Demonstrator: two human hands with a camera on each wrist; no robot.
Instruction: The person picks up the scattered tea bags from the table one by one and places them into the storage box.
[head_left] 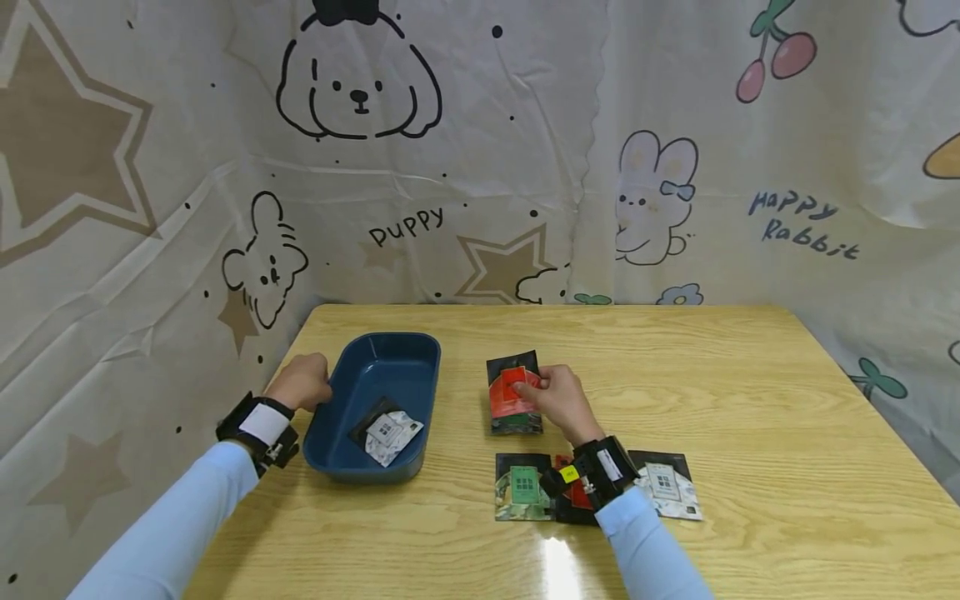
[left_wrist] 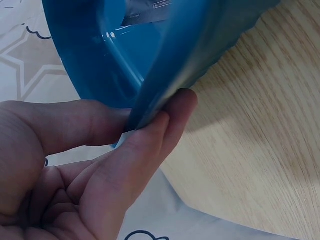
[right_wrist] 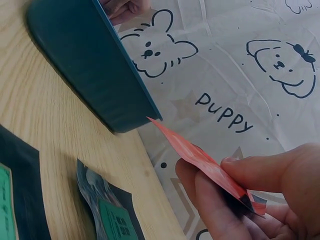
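Note:
My left hand (head_left: pixel 302 382) pinches the left rim of a deep blue plastic basin (head_left: pixel 382 354), thumb inside and fingers outside in the left wrist view. A black-and-white packet (head_left: pixel 386 433) lies in the basin. With thumb and fingers my right hand (head_left: pixel 564 402) pinches a flat red-and-black packet (right_wrist: pixel 200 160), held tilted above the table. Under it lies a green-and-black packet (right_wrist: pixel 112 210), mostly covered in the head view. In front are another green packet (head_left: pixel 523 492), a red packet (head_left: pixel 581 496) partly hidden by my right wrist, and a white packet (head_left: pixel 666 485).
The wooden table (head_left: pixel 787 400) reaches back to a printed cloth (head_left: pixel 480 150) with cartoon animals and stars, which also hangs along both sides. The basin stands near the table's left edge.

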